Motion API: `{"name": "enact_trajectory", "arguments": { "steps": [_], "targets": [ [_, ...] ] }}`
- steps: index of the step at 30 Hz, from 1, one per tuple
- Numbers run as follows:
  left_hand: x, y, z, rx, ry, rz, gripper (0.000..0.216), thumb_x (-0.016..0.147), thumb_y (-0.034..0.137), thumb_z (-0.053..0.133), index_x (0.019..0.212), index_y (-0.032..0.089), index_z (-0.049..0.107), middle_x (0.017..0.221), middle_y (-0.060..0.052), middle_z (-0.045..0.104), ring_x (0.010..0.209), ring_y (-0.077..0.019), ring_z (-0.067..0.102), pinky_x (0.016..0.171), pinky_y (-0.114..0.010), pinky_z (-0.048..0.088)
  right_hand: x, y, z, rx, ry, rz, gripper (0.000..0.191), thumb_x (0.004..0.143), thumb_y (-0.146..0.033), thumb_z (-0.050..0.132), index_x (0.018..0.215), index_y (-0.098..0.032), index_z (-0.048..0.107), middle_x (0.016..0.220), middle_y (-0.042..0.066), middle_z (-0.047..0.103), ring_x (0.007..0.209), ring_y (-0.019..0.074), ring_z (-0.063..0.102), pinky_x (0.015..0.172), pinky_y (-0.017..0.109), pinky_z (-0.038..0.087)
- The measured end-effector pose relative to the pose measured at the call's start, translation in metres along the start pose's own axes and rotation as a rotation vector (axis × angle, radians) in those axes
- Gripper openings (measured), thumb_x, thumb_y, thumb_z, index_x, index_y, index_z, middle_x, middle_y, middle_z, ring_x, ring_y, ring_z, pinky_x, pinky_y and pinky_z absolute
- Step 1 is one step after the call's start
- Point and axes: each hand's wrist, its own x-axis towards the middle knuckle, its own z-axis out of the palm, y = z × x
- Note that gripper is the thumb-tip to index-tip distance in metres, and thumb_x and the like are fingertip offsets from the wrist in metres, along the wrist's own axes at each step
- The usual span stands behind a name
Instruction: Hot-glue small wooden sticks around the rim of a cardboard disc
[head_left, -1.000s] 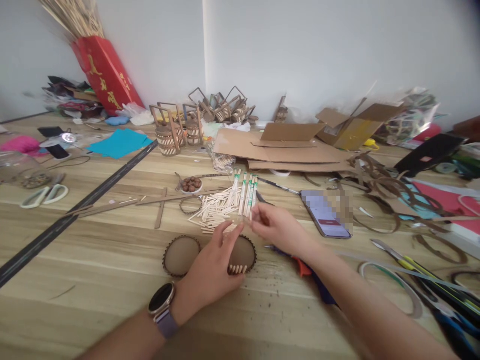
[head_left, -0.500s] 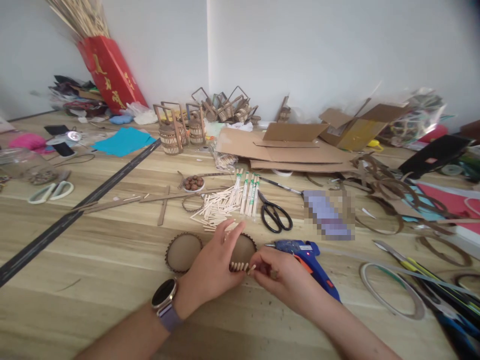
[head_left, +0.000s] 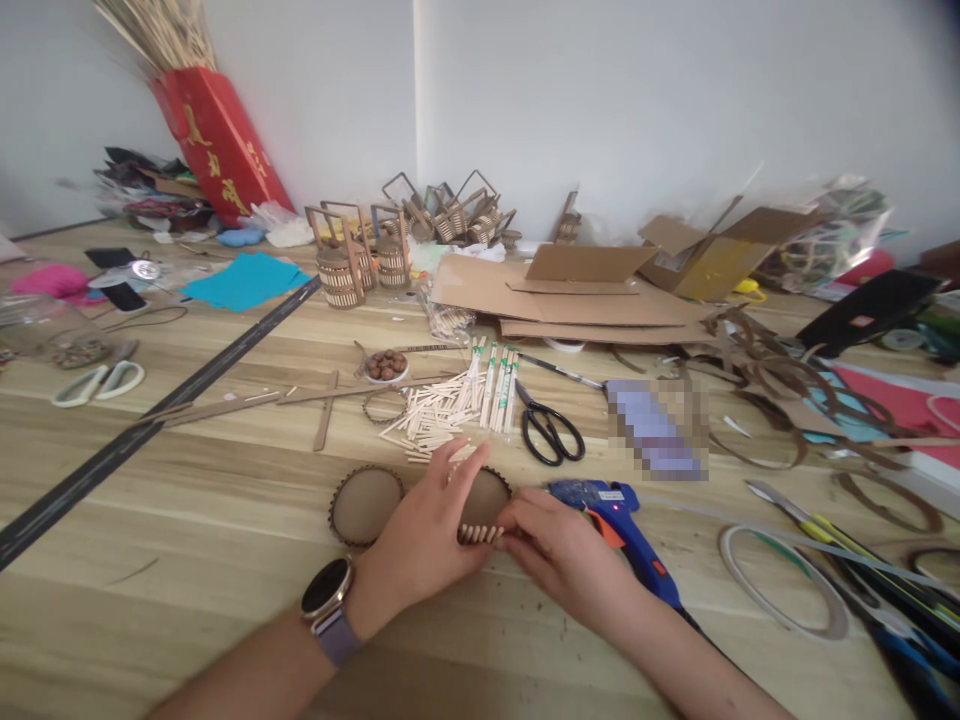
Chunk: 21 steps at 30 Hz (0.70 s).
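My left hand point(head_left: 431, 515) is closed on the near left side of a round brown basket base point(head_left: 487, 492), thumb in front and some fingers raised. Several short wooden sticks point(head_left: 478, 534) stand in a row along the base's near edge. My right hand point(head_left: 559, 540) pinches a short wooden stick point(head_left: 499, 537) at the right end of that row, its fingertips touching the rim. Left of my left hand, a second round base point(head_left: 367, 505) with a notched rim lies flat. A blue glue gun point(head_left: 622, 525) lies just beyond my right hand.
Loose wooden sticks point(head_left: 435, 412) lie behind the hands, near black scissors point(head_left: 551, 432) and a bowl of brown balls point(head_left: 387, 366). Small finished baskets point(head_left: 341, 275) stand farther back. Cardboard point(head_left: 480, 290) lies against the wall. A tape roll point(head_left: 784, 583) and cutters are at right.
My right hand has moved slightly left, bringing its stick against the base at the end of the row. My left hand stays in place.
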Motion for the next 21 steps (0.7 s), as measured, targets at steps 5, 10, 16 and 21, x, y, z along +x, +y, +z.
{"name": "enact_trajectory", "arguments": {
  "steps": [5, 10, 16, 21],
  "targets": [
    [0.0002, -0.0003, 0.0006, -0.004, 0.006, -0.001, 0.090, 0.071, 0.013, 0.068, 0.146, 0.028, 0.020, 0.149, -0.015, 0.027, 0.139, -0.0329, 0.035, 0.107, -0.049, 0.042, -0.0006, 0.0040, 0.0036, -0.039, 0.024, -0.029, 0.018, 0.087, -0.006, 0.054, 0.078, -0.020, 0.060, 0.081, 0.003, 0.061, 0.079, 0.0183, 0.059, 0.066, 0.025, 0.045],
    [0.0000, 0.0005, 0.0002, 0.016, -0.002, -0.002, 0.088, 0.072, 0.014, 0.069, 0.146, 0.025, 0.021, 0.148, -0.017, 0.027, 0.137, -0.0325, 0.037, 0.105, -0.049, 0.044, -0.0007, 0.0067, 0.0057, -0.066, 0.043, -0.058, 0.016, 0.086, -0.006, 0.056, 0.077, -0.019, 0.060, 0.079, 0.003, 0.060, 0.078, 0.0193, 0.057, 0.065, 0.027, 0.044],
    [0.0006, 0.0027, -0.0001, 0.011, -0.009, -0.009, 0.090, 0.069, 0.014, 0.072, 0.145, 0.025, 0.024, 0.147, -0.017, 0.029, 0.137, -0.0333, 0.037, 0.106, -0.049, 0.043, 0.0021, 0.0079, 0.0060, -0.100, 0.048, -0.069, 0.016, 0.086, -0.006, 0.057, 0.076, -0.018, 0.060, 0.078, 0.004, 0.061, 0.077, 0.0198, 0.055, 0.064, 0.028, 0.043],
    [0.0012, 0.0067, 0.0034, 0.024, -0.004, -0.058, 0.093, 0.068, 0.015, 0.074, 0.145, 0.025, 0.024, 0.148, -0.017, 0.028, 0.133, -0.0346, 0.041, 0.103, -0.050, 0.046, -0.0004, 0.0027, 0.0047, -0.167, -0.013, -0.020, 0.014, 0.086, -0.007, 0.058, 0.078, -0.017, 0.063, 0.080, 0.005, 0.062, 0.080, 0.0214, 0.058, 0.067, 0.029, 0.044]
  ]
}}
